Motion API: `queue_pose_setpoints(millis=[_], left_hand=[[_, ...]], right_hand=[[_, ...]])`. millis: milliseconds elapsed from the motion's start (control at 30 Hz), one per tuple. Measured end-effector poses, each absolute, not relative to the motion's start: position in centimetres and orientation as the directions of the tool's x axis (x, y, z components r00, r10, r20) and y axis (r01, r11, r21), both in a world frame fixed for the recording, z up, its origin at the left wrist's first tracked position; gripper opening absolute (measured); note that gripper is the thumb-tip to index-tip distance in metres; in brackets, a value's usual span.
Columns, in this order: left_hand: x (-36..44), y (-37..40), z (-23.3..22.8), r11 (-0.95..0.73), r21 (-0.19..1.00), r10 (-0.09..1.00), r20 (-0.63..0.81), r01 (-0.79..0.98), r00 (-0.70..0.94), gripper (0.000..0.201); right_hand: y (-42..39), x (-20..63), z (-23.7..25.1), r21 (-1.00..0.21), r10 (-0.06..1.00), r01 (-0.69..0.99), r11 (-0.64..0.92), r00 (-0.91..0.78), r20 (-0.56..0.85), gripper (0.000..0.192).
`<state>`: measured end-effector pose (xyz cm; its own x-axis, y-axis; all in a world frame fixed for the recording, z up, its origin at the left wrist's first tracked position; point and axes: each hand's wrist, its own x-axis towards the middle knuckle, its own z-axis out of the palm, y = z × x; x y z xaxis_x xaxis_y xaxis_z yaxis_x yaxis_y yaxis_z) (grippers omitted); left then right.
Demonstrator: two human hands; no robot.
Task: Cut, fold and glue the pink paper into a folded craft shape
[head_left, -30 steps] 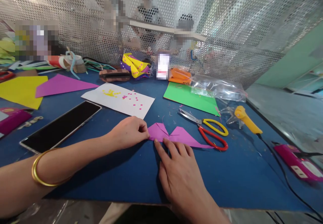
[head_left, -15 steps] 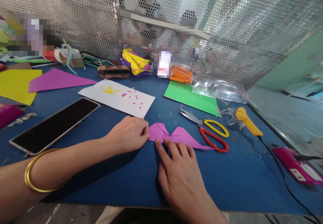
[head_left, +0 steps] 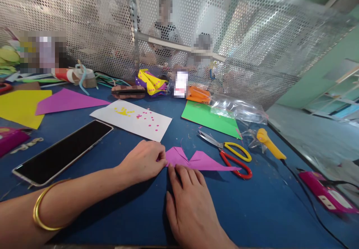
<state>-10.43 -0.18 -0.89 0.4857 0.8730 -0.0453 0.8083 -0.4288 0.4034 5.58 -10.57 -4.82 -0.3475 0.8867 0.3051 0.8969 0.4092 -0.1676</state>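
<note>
A folded piece of purple paper [head_left: 196, 160] lies on the blue table [head_left: 266, 204]. My left hand [head_left: 144, 160], with a gold bangle on the forearm, pinches the paper's left edge. My right hand [head_left: 189, 200] lies flat on the table with its fingertips pressing the paper's near edge. Just right of the paper lie scissors [head_left: 231, 153] with one yellow and one red handle; the paper's tip overlaps the red handle.
A phone [head_left: 63, 151] lies at left. Behind it are a white sheet [head_left: 131, 118] with pink and yellow bits, a green sheet [head_left: 209, 117], a purple triangle [head_left: 66, 100] and a yellow sheet [head_left: 21, 106]. A yellow glue gun [head_left: 269, 143] and a pink device [head_left: 324, 196] sit at right. Perforated metal screen behind.
The view has tilted up slightly. My right hand slid a little left along the paper's near edge. My left hand keeps its pinch on the paper.
</note>
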Motion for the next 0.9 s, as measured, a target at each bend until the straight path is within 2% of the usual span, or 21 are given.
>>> queue_pose_setpoints(millis=[300, 633, 900], left_hand=[[-10.90, 0.24, -0.99, -0.363, 0.436, 0.896, -0.078, 0.823, 0.436, 0.017], [-10.75, -0.17, -1.07, -0.475, 0.375, 0.856, -0.014, 0.796, 0.517, 0.014], [-11.24, 0.36, -0.88, -0.366, 0.416, 0.895, -0.086, 0.832, 0.437, 0.014]], right_hand=[[-10.32, 5.67, -5.23, -0.189, 0.893, 0.894, 0.407, -0.346, 0.288, 0.051], [-10.25, 5.81, -5.57, -0.212, 0.888, 0.884, 0.417, -0.346, 0.303, 0.052], [-10.32, 5.86, -4.74, -0.231, 0.906, 0.885, 0.404, -0.352, 0.235, 0.057]])
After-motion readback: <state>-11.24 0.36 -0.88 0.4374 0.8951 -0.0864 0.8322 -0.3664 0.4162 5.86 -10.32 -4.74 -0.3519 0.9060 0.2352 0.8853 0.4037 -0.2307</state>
